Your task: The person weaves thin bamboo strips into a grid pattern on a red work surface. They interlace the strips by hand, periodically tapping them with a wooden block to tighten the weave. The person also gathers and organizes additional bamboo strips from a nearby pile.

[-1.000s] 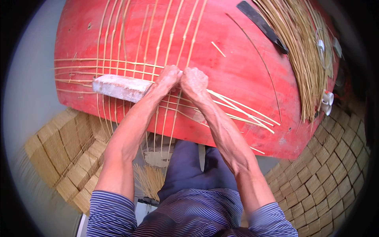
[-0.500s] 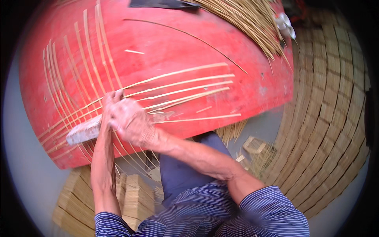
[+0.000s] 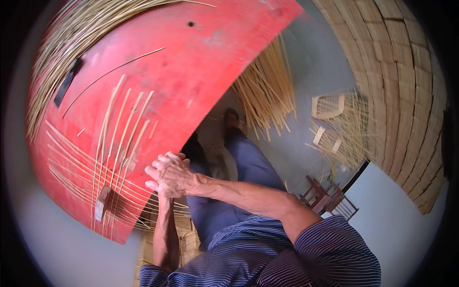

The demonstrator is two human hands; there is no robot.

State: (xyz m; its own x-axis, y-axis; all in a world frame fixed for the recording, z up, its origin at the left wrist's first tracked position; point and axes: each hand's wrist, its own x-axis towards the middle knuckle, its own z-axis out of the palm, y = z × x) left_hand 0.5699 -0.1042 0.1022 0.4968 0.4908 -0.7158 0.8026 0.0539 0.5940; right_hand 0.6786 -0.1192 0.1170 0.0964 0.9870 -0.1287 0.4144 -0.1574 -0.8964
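Observation:
Near the table's front edge, my hands are pressed together, apart from the crossed strips. My right hand (image 3: 173,173) lies over my left hand, its fingers bent around it. Little of my left hand (image 3: 165,193) shows beneath, and its fingers are hidden. Thin pale bamboo-like strips (image 3: 117,143) cross in an open grid on the red tabletop (image 3: 205,62), left of my hands. Some strip ends reach past the table edge below my hands. A short block (image 3: 102,203) rests on the crossed strips.
A thick bundle of thin sticks (image 3: 71,45) curves along the far left, beside a flat black piece (image 3: 68,83). Loose strips (image 3: 267,86) hang beyond the table edge. Woven pieces (image 3: 330,106) lie on the floor near a wooden stool (image 3: 325,196). Stacked woven panels (image 3: 392,71) line the right.
The view has turned, so the table and strips appear rotated leftward. My joined hands have left the strips beside the block and are now at the table edge. The block remains on the strips.

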